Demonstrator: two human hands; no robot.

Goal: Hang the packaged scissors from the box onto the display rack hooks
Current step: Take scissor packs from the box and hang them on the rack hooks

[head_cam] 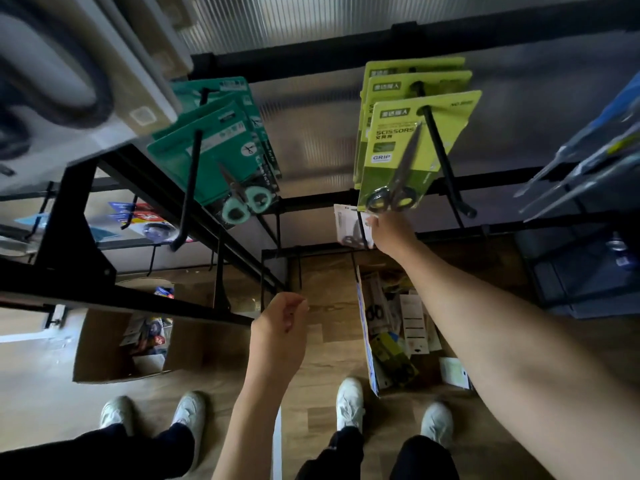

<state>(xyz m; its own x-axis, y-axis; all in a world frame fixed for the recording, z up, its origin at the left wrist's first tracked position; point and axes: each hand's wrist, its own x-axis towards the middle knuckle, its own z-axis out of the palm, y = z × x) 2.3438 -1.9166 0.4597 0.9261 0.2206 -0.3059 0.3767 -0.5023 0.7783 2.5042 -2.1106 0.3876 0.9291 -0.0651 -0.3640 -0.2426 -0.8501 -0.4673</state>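
Hanging a white scissors pack low on the rack

Right hand (391, 233) pinches the white pack (348, 225); left hand (284, 320) hangs loosely curled, holding nothing. Line its hole squarely onto the hook (362, 226).

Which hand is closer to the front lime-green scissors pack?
Right. The right hand reaches up just under the front lime-green scissors pack; the left hand hangs well below, to its left.

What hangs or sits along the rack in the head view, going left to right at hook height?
Green scissors packs on the left hook → lime-yellow scissors packs on the middle hook → right hand reaching at a white pack just below them → blue-grey packages at the right edge.
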